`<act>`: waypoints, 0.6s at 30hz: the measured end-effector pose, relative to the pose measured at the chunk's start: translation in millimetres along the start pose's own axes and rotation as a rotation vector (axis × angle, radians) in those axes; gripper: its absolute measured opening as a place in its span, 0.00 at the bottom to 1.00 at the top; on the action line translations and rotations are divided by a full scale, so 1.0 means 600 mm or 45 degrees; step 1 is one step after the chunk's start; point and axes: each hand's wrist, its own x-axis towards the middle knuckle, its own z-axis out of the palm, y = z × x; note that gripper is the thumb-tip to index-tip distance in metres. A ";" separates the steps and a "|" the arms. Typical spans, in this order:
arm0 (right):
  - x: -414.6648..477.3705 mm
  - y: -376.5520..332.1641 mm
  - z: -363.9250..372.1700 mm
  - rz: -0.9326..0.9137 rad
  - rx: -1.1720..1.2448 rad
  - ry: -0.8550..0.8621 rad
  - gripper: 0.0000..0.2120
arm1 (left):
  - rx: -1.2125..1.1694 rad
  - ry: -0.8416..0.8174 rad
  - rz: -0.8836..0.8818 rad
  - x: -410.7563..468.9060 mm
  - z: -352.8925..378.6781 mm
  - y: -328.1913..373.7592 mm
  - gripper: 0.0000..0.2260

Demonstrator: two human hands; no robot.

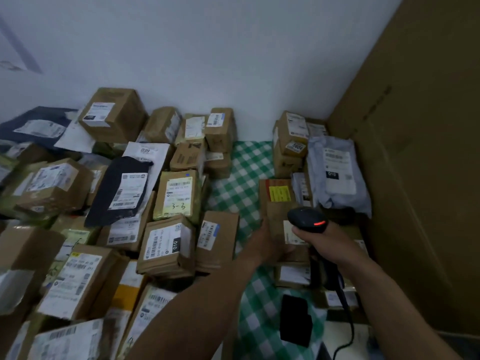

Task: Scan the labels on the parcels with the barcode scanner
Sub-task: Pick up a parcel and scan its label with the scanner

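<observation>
Green checked cloth [246, 172], right hand [330, 242] holds scanner [306, 219], head aimed at parcel [279, 219].

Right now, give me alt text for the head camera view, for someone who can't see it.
A right hand points a black barcode scanner, red light on, at a brown parcel held by the left hand. Many labelled parcels crowd a green checked cloth.

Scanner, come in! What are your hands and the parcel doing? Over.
Right hand grips black handheld barcode scanner, red light on. Left hand holds brown cardboard parcel, white label under scanner. Other parcels crowd close; none covers the label.
</observation>
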 end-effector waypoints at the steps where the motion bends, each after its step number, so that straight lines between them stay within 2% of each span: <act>1: 0.004 0.005 -0.004 0.018 -0.001 0.001 0.20 | -0.091 0.012 -0.010 0.001 0.006 -0.001 0.36; 3: 0.014 0.021 -0.010 0.043 0.001 0.009 0.17 | -0.302 0.041 -0.082 0.009 0.016 -0.010 0.28; 6: 0.019 0.034 -0.017 0.050 0.007 0.045 0.15 | -0.559 0.162 -0.189 0.000 0.015 -0.011 0.29; 10: 0.019 0.034 -0.010 0.041 0.021 0.072 0.16 | -0.670 0.316 -0.048 -0.015 -0.001 -0.009 0.26; 13: 0.013 0.028 0.006 -0.050 0.062 0.146 0.26 | -0.749 0.396 0.003 -0.036 -0.025 -0.012 0.24; 14: 0.008 0.022 0.013 -0.090 0.073 0.161 0.26 | -0.801 0.431 0.011 -0.045 -0.036 -0.010 0.25; 18: -0.020 -0.017 0.042 -0.252 0.140 0.112 0.16 | -0.918 0.485 0.106 -0.075 -0.081 -0.021 0.24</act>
